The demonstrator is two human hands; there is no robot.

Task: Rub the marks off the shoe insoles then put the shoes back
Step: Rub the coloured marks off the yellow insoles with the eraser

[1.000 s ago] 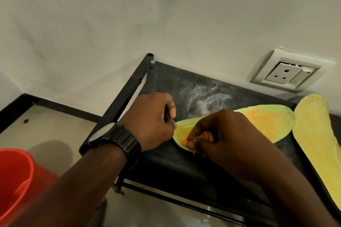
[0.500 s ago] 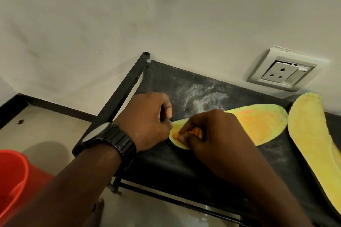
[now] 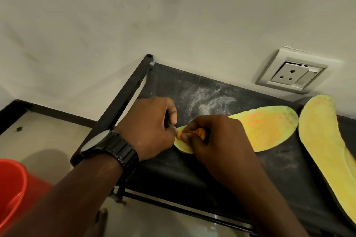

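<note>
over the last second the small orange piece (image 3: 200,132), pinched in the curled fingers of the right hand (image 3: 217,140), is shifted only slightly, to and fro over the heel end of the left insole (image 3: 269,129), which is laid flat on the black rack shelf (image 3: 192,169) with the second insole (image 3: 323,140) just beside it to the right. the heel tip is kept pinned by the left hand (image 3: 152,127), fingers curled and thumb at the edge. an orange-pink patch further along is left untouched, so the rubbing is judged far from finished.
</note>
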